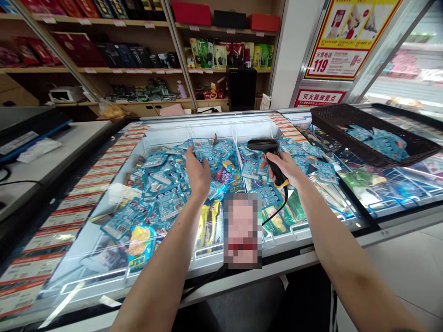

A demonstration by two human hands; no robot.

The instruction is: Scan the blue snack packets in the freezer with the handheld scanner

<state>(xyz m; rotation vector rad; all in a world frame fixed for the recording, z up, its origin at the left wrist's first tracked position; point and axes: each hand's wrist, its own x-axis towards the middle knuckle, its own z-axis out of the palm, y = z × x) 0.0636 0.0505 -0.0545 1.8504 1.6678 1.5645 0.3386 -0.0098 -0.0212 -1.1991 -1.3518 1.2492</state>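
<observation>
Over the freezer, loose blue packets overlap and could slide if nudged. Above them, the right hand grips a scanner, whose trailing cable might snag; the left hand pinches one packet, whose edge could slip.

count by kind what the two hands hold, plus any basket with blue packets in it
Blue packet in the left hand: 1
Black scanner in the right hand: 1
Dark basket with blue packets in it: 1
Total: 3
</observation>
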